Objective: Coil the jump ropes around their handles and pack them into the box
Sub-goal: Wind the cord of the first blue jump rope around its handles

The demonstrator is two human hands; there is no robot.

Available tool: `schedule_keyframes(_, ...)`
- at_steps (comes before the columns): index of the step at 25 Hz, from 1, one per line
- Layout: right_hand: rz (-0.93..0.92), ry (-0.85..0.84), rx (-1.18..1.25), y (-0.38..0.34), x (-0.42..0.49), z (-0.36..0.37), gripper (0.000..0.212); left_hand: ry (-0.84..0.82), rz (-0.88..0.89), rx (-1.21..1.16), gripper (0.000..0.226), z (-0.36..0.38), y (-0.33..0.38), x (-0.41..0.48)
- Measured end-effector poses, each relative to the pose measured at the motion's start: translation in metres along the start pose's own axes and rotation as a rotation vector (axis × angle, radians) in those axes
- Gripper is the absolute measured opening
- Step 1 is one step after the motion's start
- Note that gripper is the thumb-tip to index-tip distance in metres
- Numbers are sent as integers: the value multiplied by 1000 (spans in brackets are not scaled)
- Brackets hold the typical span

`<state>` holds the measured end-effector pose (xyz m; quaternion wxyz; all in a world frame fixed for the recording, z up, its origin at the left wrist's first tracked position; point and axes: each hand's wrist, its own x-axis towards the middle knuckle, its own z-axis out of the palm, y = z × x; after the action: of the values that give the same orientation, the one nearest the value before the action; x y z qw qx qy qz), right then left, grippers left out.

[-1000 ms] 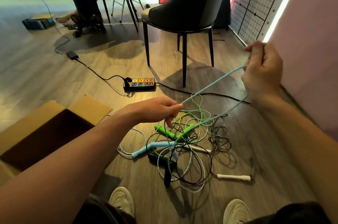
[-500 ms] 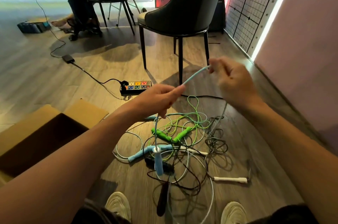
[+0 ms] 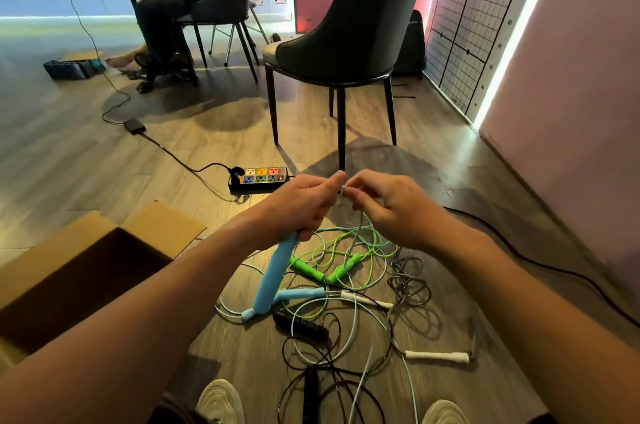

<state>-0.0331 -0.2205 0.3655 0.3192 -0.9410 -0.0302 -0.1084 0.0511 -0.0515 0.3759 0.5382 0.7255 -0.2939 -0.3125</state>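
Observation:
My left hand [image 3: 300,207] grips the top of a light blue jump-rope handle [image 3: 273,276], which hangs down over the floor. My right hand [image 3: 388,205] pinches the pale blue rope just beside my left thumb. Below lies a tangle of ropes: a second light blue handle [image 3: 299,294], two green handles [image 3: 323,271], black handles [image 3: 301,325] and white handles [image 3: 437,356]. The open cardboard box [image 3: 83,271] stands on the floor at the left.
A dark chair [image 3: 341,42] stands just beyond my hands. A power strip [image 3: 260,177] with a black cable lies on the wooden floor. Another person sits on a chair at the far left. A pink wall runs along the right. My shoes [image 3: 221,403] show at the bottom.
My hands have come together from far apart. The light blue handle has been lifted off the floor into my left hand, and the stretched rope between my hands has shortened to nothing.

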Motion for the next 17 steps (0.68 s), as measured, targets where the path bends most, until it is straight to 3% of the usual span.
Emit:
schedule_keyframes(2, -43, 69, -6, 3, 3, 4, 11, -34, -36, -77, 44, -5, 0, 0)
schedule_keyframes(6, -40, 474, -20, 8, 4, -5, 14, -127, -199, -23, 40, -7, -5, -7)
schedule_keyframes(8, 13, 533, -46, 8, 5, -2, 15, -211, -257, -114, 40, -7, -2, -10)
schedule_keyframes(10, 120, 449, -42, 10, 6, 7, 19, -320, -205, -424, 32, -11, 5, -11)
schedule_keyframes(12, 224, 201, -7, 14, 7, 18, 29, -366, -81, -833, 19, -17, 11, -9)
schedule_keyframes(14, 253, -97, -3, 18, 4, 29, 35, -217, 17, -1130, 18, -21, 13, -5)
schedule_keyframes(16, 264, -282, -21, 20, 0, 32, 40, 35, 116, -1209, 3, -29, 10, 2)
schedule_keyframes(17, 267, -319, -29, 20, -1, 32, 42, 162, 136, -1215, 11, -34, 10, 4)
